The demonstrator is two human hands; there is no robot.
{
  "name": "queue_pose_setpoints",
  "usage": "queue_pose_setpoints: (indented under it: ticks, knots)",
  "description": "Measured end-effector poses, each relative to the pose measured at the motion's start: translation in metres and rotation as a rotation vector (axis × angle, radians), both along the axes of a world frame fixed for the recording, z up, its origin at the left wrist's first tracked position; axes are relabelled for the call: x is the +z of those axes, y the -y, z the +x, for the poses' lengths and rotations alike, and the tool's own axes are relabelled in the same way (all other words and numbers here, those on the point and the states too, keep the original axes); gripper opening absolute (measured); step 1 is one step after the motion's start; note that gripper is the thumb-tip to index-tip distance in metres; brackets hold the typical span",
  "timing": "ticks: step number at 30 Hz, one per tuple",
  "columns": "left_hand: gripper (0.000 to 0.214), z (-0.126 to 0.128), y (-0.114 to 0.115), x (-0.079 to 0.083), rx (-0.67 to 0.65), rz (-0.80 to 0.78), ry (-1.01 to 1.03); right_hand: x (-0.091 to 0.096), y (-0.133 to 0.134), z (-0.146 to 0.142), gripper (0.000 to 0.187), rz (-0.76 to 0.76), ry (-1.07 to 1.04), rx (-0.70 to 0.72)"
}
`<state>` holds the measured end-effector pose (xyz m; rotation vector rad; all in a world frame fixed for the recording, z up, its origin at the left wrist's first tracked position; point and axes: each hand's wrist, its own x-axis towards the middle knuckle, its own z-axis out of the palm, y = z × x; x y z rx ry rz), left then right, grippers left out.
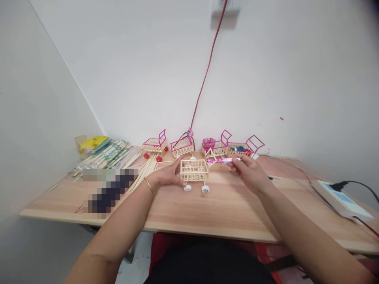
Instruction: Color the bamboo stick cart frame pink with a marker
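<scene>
Directly before me stands a small unpainted cart of wooden sticks (194, 171), with white bottle-cap wheels (205, 189) and a triangular stick handle. My left hand (171, 174) grips its left side, the thumb low at the front and the fingers partly hidden behind. In my right hand (248, 167), pinched between thumb and fingers, is a slim white paintbrush (222, 160) with a bright pink end. That pink end is level with the cart's handle at its upper right; whether they touch I cannot tell. A clear cup of pink paint (209, 142) sits behind.
Several pink-trimmed stick carts (182, 146) line the wall. Loose sticks (145, 173), packaged sticks (112, 153) and a yellow bag (94, 144) lie left, near a blurred dark patch (109, 193). A power strip (340, 201) with cords lies right on the wooden table (213, 217).
</scene>
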<state>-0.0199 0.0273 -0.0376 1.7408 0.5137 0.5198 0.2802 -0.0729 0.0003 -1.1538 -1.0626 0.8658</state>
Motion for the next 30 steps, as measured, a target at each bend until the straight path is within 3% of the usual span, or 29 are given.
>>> queue_pose_setpoints:
  ticks: [6, 13, 20, 25, 30]
  knots:
    - [0.141, 0.0, -0.002, -0.001, -0.003, -0.018, -0.003, 0.003, 0.008, 0.001, 0.041, -0.015, 0.008, 0.015]
    - [0.137, 0.002, -0.001, 0.001, -0.048, -0.017, 0.045, -0.002, -0.012, 0.006, 0.036, 0.013, 0.047, 0.0]
    - [0.142, 0.001, -0.002, -0.004, 0.008, -0.025, 0.01, 0.011, -0.025, 0.004, 0.03, 0.05, 0.126, -0.047]
    - [0.137, 0.001, -0.001, -0.002, -0.045, -0.028, 0.064, 0.014, -0.023, 0.004, 0.029, 0.063, 0.171, -0.047]
    - [0.141, 0.001, 0.001, 0.001, 0.018, -0.013, -0.01, 0.013, -0.012, 0.01, 0.029, 0.071, 0.228, -0.007]
